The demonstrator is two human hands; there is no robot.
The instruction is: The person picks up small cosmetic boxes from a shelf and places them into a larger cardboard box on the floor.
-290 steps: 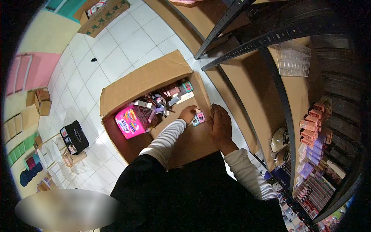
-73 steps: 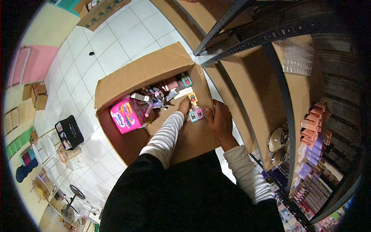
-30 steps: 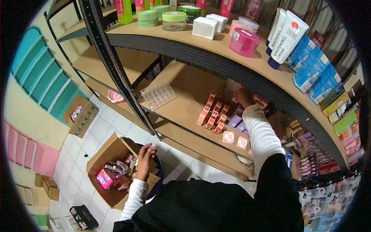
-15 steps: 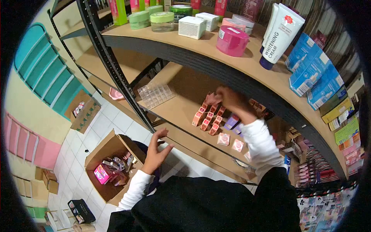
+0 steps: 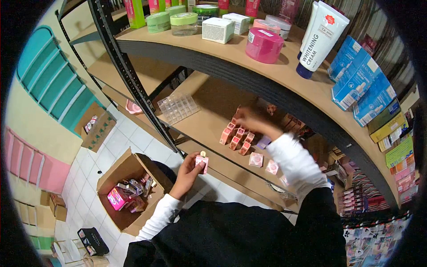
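Note:
My left hand [image 5: 190, 173] is closed round a small pink-and-white box [image 5: 202, 164], held upright in front of the shelf edge with the thumb across its front. A small pale round piece shows at the box's top. Over the middle shelf my right hand [image 5: 251, 121] is blurred, its fingers at the back of rows of small orange-red boxes [image 5: 235, 142]; whether it grips one I cannot tell. Beside these rows, under my right forearm, is a purple box [image 5: 263, 142]. Nearer the shelf's front lie a pale pink box [image 5: 255, 159] and another pink box [image 5: 271, 167].
A clear plastic compartment tray [image 5: 179, 109] rests on the shelf's left part. The upper shelf edge [image 5: 213, 66] overhangs my right hand, bearing jars, cream tubes [image 5: 322, 40] and blue boxes [image 5: 356, 73]. On the floor at left stands an open cardboard box [image 5: 116, 178] of packaged items.
My left hand, empty with fingers apart before, now holds the small pink-and-white box. My right hand has shifted slightly left and down over the rows of orange-red boxes.

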